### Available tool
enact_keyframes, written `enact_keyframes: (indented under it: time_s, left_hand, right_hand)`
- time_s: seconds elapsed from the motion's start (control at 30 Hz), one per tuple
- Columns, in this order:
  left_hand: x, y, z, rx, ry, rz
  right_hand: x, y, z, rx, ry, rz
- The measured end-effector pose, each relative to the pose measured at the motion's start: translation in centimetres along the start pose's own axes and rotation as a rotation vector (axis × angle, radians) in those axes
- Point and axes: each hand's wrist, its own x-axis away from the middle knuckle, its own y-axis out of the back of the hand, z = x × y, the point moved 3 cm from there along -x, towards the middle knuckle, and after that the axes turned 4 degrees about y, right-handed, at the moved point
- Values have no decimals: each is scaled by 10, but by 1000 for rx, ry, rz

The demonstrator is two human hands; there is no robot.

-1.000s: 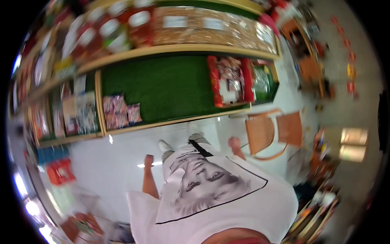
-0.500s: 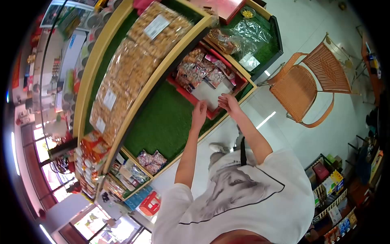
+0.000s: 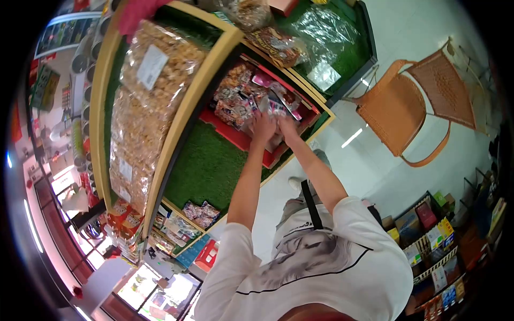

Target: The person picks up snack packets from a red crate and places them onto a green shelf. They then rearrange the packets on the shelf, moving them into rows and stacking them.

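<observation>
My left hand (image 3: 263, 127) reaches down into a red box (image 3: 226, 129) that holds several shiny snack packets (image 3: 234, 107). Close beside it, my right hand (image 3: 287, 126) is in the box too. Between and just beyond my fingertips lies a white and purple snack packet (image 3: 276, 107). The fingers of both hands are blurred against the wrappers, and I cannot tell whether they grip it. Toward the box's right side runs a pink-edged wrapper (image 3: 292, 109).
Green turf (image 3: 203, 166) lines the shelf holding the box. Large clear bags of brown snacks (image 3: 142, 120) fill the raised shelf at left. More small packets (image 3: 201, 214) lie at the near corner. A wicker chair (image 3: 393, 109) stands on the tiled floor at right.
Both hands have moved forward, deeper into the red box, from its bare near part to the packets. My view has shifted, and the box appears further left.
</observation>
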Motion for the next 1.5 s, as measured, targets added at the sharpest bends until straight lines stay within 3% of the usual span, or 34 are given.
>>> enact_keyframes:
  time_s: [0.07, 0.17, 0.3, 0.4, 0.53, 0.63, 0.67, 0.7, 0.77, 0.8, 0.83, 0.97, 1.13, 1.33, 1.4, 1.5]
  left_hand:
    - [29, -2, 20, 28, -36, -135]
    - [87, 58, 23, 232, -19, -237]
    - [165, 87, 70, 391, 127, -390]
    - [236, 83, 120, 468, 289, -487]
    - [357, 48, 186, 637, 683, -453]
    - [451, 2, 226, 807, 907, -412]
    - [476, -21, 237, 865, 958, -387]
    - [492, -66, 253, 882, 947, -509]
    - [520, -87, 273, 932, 994, -420]
    - [532, -102, 278, 953, 1006, -355]
    - [534, -110, 295, 1079, 970, -413]
    - [548, -57, 358, 1035, 1027, -552]
    - [499, -28, 449, 958, 962, -839]
    - [448, -32, 562, 978, 884, -867]
    - [444, -34, 579, 979, 907, -737]
    - [429, -34, 620, 909, 894, -591]
  right_hand:
    - [12, -3, -18, 282, -69, 78]
    - [78, -36, -6, 157, -14, 80]
    - [135, -85, -37, 288, 210, 127]
    - [185, -113, -75, 621, 283, 241]
    - [237, -123, -173, 775, 181, 561]
    - [310, -126, -234, 997, -67, 724]
    - [332, -125, -252, 1083, -164, 748]
    - [348, -122, -274, 1147, -253, 791]
    - [350, -112, -318, 1250, -416, 831]
    - [349, -114, -338, 1233, -392, 796]
    - [343, -119, -354, 1232, -398, 798]
    - [356, -191, -394, 1088, -433, 707]
    - [317, -296, -415, 1269, -150, 683]
    - [252, -393, -482, 1333, -124, 701]
    - [241, -411, -505, 1246, -180, 675]
    - [229, -432, -527, 1333, -107, 602]
